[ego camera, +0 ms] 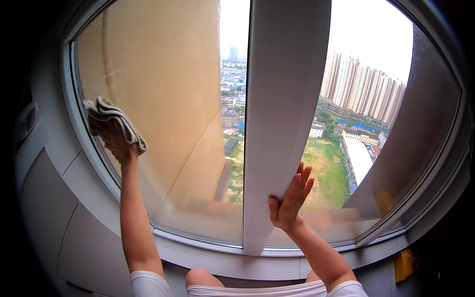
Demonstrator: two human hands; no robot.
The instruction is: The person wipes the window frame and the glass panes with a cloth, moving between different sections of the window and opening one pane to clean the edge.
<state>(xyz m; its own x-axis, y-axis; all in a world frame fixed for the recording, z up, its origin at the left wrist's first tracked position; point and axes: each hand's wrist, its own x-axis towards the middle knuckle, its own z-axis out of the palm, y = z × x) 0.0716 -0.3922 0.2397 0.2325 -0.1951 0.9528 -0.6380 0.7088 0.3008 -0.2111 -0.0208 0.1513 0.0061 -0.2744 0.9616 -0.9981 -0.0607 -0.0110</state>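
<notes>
A folded grey cloth with yellow-green patches lies against the left window pane, close to its left frame edge. My left hand grips the cloth from below, and part of the fingers is hidden behind its folds. On the wide white mullion between the panes rests my right hand. Its thumb touches the mullion's face while the other fingers point upward, slightly apart, at the edge of the right pane. Nothing is held in that hand.
The white window frame curves along the bottom above a sill ledge. Light panels stand at the left. A yellow object sits low at the right. High-rise buildings and green ground show outside, far below.
</notes>
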